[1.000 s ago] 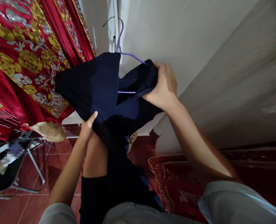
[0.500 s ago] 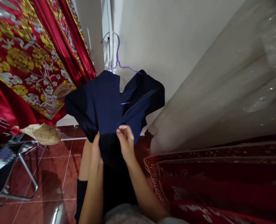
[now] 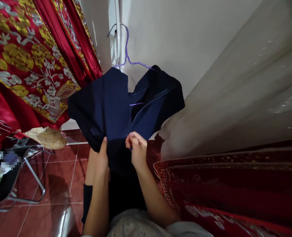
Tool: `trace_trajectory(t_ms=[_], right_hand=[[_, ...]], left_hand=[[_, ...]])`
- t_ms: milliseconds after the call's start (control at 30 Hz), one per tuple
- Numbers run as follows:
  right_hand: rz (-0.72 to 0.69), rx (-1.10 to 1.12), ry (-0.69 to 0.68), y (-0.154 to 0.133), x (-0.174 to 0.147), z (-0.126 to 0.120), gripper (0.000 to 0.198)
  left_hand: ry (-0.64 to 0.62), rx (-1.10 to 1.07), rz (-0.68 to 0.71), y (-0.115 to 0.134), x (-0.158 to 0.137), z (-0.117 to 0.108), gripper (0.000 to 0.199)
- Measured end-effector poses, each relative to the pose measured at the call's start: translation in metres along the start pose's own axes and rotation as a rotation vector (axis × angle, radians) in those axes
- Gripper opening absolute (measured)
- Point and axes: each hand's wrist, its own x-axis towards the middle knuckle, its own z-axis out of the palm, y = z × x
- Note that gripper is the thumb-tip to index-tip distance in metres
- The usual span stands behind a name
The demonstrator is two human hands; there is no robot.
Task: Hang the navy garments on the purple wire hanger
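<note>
A dark navy garment [image 3: 116, 102] with an overlapping V-shaped front hangs on a purple wire hanger [image 3: 127, 49]. My left hand [image 3: 102, 156] grips the garment's left side, thumb on the front and the fingers hidden behind the cloth. At the edge of the front overlap, my right hand [image 3: 138, 146] is closed in a pinch on the fabric. Between the two hands the cloth is drawn fairly flat. Below them its lower part is too dark to make out against my dark clothing.
Red cloth with gold and silver embroidery [image 3: 34, 62] hangs at the left. Below it stands a metal-framed black chair [image 3: 2, 187] with things on it. Pale sheer fabric [image 3: 222, 85] hangs at the right, above dark red trimmed cloth [image 3: 234, 187]. Red tiles [image 3: 59, 184] cover the floor.
The hanger and upper garment sit slightly higher in view, and the garment's right side spreads wider. My right hand has shifted slightly right, its fingers curled more tightly. The left keeps its hold.
</note>
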Motion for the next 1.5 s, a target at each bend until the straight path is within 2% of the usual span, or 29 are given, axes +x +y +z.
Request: trace_trajectory(t_ms=[100, 200, 267, 333, 433, 500, 600, 700, 867, 967, 1033, 1200, 1300, 1400, 1467, 1500], right_hand=[[-0.003, 0.113, 0.067, -0.003, 0.003, -0.006, 0.033], [0.020, 0.129, 0.067, -0.006, 0.002, -0.009, 0.032], [0.048, 0.101, 0.025, -0.008, -0.001, -0.008, 0.032], [0.072, 0.072, -0.047, -0.010, -0.004, -0.006, 0.032], [0.089, 0.037, -0.163, -0.013, -0.005, -0.004, 0.032], [0.099, 0.016, -0.223, -0.016, -0.004, -0.006, 0.032], [0.107, -0.010, -0.290, -0.017, -0.002, -0.009, 0.033], [0.121, -0.012, -0.315, -0.016, -0.001, -0.010, 0.033], [0.273, 0.113, -0.310, -0.019, 0.009, -0.012, 0.032], [0.302, 0.186, -0.257, -0.034, 0.033, -0.008, 0.033], [0.240, 0.193, -0.250, -0.053, 0.059, -0.003, 0.035], [-0.058, 0.045, -0.198, -0.104, 0.131, 0.014, 0.043], [-0.161, -0.068, -0.236, -0.120, 0.149, 0.015, 0.043], [-0.250, -0.104, -0.231, -0.121, 0.142, 0.012, 0.047], [-0.278, -0.082, -0.217, -0.117, 0.130, 0.011, 0.048], [-0.280, -0.064, -0.218, -0.116, 0.124, 0.011, 0.046]], left_hand=[[0.213, 0.068, 0.423, 0.003, -0.004, 0.003, 0.053], [0.246, 0.244, 0.744, 0.010, -0.012, 0.006, 0.062], [0.206, 0.343, 0.830, 0.013, -0.017, 0.006, 0.065], [0.057, 0.406, 0.749, 0.013, -0.021, 0.007, 0.051], [-0.292, 0.517, 0.528, 0.009, -0.022, 0.010, 0.019], [-0.383, 0.565, 0.484, 0.005, -0.020, 0.010, 0.012], [-0.376, 0.645, 0.602, 0.003, -0.015, 0.008, 0.009], [-0.429, 0.777, 0.727, 0.001, -0.010, 0.004, 0.009], [-0.407, 0.803, 0.784, -0.005, -0.007, 0.006, 0.008], [-0.419, 0.785, 0.796, -0.011, -0.005, 0.010, 0.007], [-0.441, 0.788, 0.786, -0.017, -0.002, 0.014, 0.007], [-0.605, 0.837, 0.720, -0.041, 0.005, 0.033, 0.008], [-0.669, 0.899, 0.727, -0.048, 0.012, 0.045, 0.007], [-0.753, 1.031, 0.719, -0.031, 0.023, 0.055, 0.007], [-0.755, 1.032, 0.786, -0.004, 0.029, 0.065, 0.006], [-0.726, 0.984, 0.863, 0.014, 0.031, 0.072, 0.009]])
